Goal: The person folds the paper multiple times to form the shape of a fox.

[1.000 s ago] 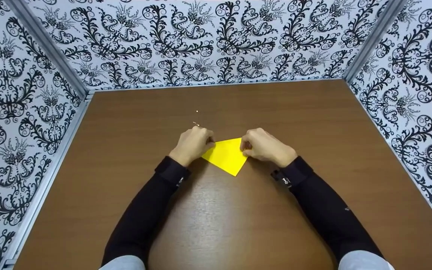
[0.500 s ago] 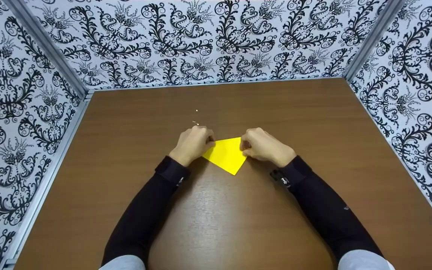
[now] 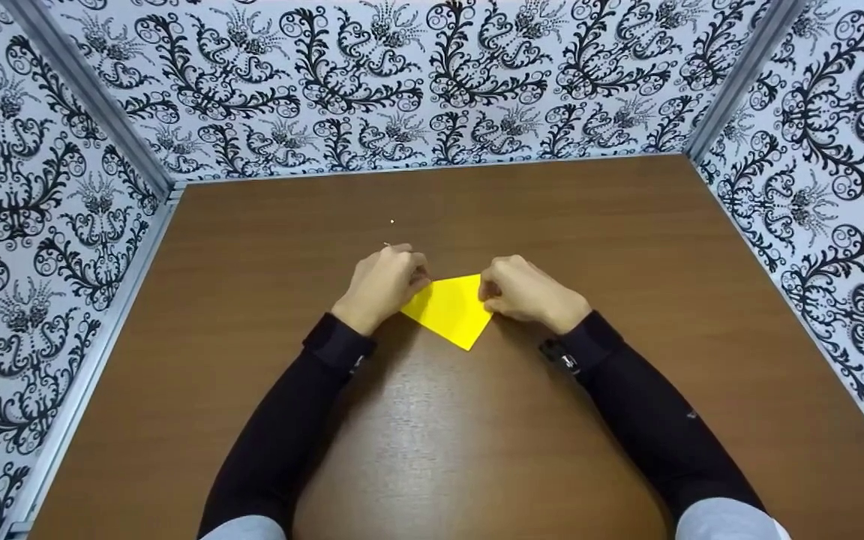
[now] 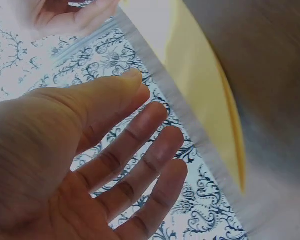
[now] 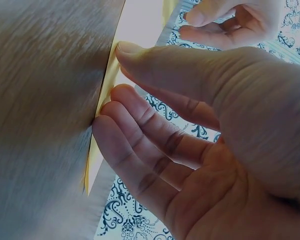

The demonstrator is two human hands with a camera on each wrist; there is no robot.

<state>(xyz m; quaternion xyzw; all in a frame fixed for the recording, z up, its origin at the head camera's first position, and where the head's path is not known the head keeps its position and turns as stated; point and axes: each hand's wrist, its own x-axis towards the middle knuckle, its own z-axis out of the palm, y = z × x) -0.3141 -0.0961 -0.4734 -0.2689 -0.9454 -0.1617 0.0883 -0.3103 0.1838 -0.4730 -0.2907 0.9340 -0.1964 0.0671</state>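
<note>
A folded yellow sheet of paper (image 3: 451, 313) lies on the brown table between the two hands, one corner pointing toward the person. The left hand (image 3: 385, 283) is over its left end; in the left wrist view its thumb and index fingertips are close together, the other fingers loosely spread, and the paper (image 4: 202, 85) shows beyond them with nothing seen in the grasp. At the right end, the right hand (image 3: 531, 291) pinches the edge between thumb and index finger. In the right wrist view its other fingertips rest along the folded edge of the paper (image 5: 135, 30).
The brown wooden table (image 3: 522, 450) is bounded by walls (image 3: 372, 82) with black scroll patterns and grey metal rails. Tiny light specks (image 3: 392, 221) lie behind the left hand. Black sleeves (image 3: 282, 435) cover both forearms.
The left hand has shifted slightly up and to the left over the paper's end. The right hand and the paper stay nearly in place.
</note>
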